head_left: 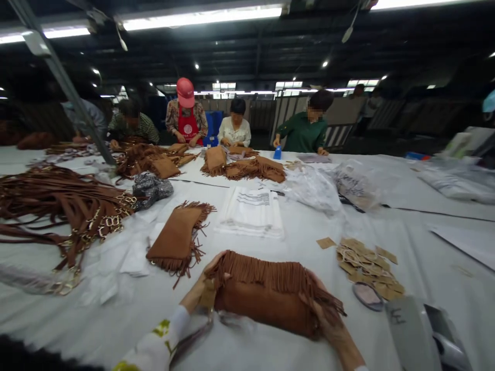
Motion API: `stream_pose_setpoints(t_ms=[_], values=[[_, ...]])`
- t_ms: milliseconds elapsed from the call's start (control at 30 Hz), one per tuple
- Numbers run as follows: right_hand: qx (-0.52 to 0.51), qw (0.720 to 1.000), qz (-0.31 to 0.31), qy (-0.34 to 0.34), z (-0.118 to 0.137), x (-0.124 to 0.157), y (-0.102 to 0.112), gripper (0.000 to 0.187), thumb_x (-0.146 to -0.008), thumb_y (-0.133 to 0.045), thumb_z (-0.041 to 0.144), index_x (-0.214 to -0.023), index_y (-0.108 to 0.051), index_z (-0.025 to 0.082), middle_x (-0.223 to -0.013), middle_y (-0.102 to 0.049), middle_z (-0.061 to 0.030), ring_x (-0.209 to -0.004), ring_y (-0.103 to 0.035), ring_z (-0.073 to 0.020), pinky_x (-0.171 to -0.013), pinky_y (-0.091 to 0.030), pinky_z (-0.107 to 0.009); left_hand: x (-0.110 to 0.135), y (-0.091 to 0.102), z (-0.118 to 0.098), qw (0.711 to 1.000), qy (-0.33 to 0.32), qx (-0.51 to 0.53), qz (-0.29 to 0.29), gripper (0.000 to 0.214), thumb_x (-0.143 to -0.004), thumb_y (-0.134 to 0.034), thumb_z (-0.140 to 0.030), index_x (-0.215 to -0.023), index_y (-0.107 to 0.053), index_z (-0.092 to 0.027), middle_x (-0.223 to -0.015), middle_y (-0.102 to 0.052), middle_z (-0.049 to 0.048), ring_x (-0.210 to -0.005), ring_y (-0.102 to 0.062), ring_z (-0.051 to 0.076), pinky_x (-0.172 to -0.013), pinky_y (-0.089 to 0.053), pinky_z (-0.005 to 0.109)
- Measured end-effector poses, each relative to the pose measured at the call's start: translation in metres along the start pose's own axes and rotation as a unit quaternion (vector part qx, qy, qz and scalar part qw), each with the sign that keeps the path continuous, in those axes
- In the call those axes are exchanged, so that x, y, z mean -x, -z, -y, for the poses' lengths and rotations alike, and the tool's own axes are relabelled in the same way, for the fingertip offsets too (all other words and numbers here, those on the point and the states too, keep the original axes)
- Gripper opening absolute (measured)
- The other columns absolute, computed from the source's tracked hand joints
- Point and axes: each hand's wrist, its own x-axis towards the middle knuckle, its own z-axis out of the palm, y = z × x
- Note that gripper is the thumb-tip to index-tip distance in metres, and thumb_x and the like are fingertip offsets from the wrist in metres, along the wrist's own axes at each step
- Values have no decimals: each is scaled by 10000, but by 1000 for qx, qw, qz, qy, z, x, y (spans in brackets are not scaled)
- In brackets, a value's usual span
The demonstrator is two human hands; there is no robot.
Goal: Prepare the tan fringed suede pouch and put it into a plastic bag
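Between my two hands is a brown fringed bag (255, 299), held just above the white table, its fringe hanging along the upper edge. My left hand (212, 270) grips the bag's left end, with a tan tag (208, 294) dangling by the wrist. Around the right end wraps my right hand (325, 312), partly covered by fringe strands. Another brown fringed bag (176, 237) lies flat to the left, beyond my left hand. A stack of clear printed plastic bags (253, 211) lies just past the held bag.
Brown straps with metal clasps (88, 211) heap at the left, beside a dark crumpled bundle (151, 189). Tan tags (367, 265) pile at the right near a grey box (412, 332). Several co-workers stand across the table behind more fringed bags (247, 167).
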Motion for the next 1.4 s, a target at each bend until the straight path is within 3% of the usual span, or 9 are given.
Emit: stream_pose_setpoints(t_ms=[167,367,600,767,933,1067,1167,1300,1400], values=[[140,989,-54,-1,-21,-13,4,418,-778,-566,380,-1160,-596,214,-1183,-596,-105,-1117,-568,-255,-998,-444,-440,-9,-35,23,996,9,-91,-21,479,-767,-573,-233,-1239,-571,-146,-1375,-497,154,-1267,-469,275,-1101,-350,461],[291,941,-139,108,-15,-12,-44,279,-778,-523,245,-1023,-650,198,-966,-563,-91,-921,-594,-252,-841,-523,-438,8,-67,-3,963,49,-258,-61,470,-801,-551,-262,-1264,-567,-178,-1373,-471,152,-1278,-417,324,-1080,-340,488],[295,921,-24,253,6,10,-108,306,-891,-428,152,-1129,-616,196,-1042,-632,-123,-976,-611,-252,-834,-551,-450,30,-104,-10,970,-1,-241,15,504,-870,-440,-213,-1373,-468,-224,-1461,-405,117,-1349,-328,307,-1119,-281,523],[240,911,62,331,19,29,-119,405,-882,-407,86,-1206,-601,232,-1080,-666,-112,-995,-632,-218,-828,-564,-390,40,-107,-5,978,-23,-204,34,523,-856,-384,-118,-1366,-476,-184,-1503,-353,118,-1402,-260,264,-1157,-246,507],[246,914,45,320,33,21,-119,506,-867,-382,50,-1321,-516,229,-1161,-644,-110,-1071,-604,-206,-892,-521,-398,34,-100,-8,988,-57,-139,30,473,-889,-367,-145,-1345,-489,-161,-1434,-455,128,-1360,-355,231,-1153,-281,490],[324,891,126,294,44,-3,-130,540,-870,-417,114,-1406,-415,186,-1369,-526,-128,-1277,-462,-248,-1014,-413,-468,26,-79,-16,994,-68,-80,24,488,-862,-377,-107,-1334,-487,-166,-1373,-531,106,-1285,-464,198,-1133,-343,434],[387,860,194,269,45,-12,-139,430,-904,-485,242,-1333,-505,216,-1343,-561,-101,-1268,-467,-265,-1010,-383,-474,36,-34,-17,992,-36,-120,25,436,-870,-346,-93,-1211,-598,-194,-1263,-619,76,-1189,-548,182,-1085,-402,396],[429,846,178,263,40,-7,-145,347,-944,-459,303,-1266,-560,222,-1337,-570,-89,-1253,-476,-253,-1017,-344,-448,86,41,-7,951,-9,-264,162,671,-774,-381,12,-1357,-471,-306,-1397,-513,51,-1249,-496,220,-1059,-405,423],[438,841,165,270,38,-4,-147,344,-946,-451,302,-1261,-563,219,-1337,-570,-87,-1245,-479,-251,-1014,-335,-435,124,67,2,902,-12,-366,229,755,-771,-421,8,-1392,-387,-420,-1547,-288,33,-1232,-497,272,-1011,-420,455]])
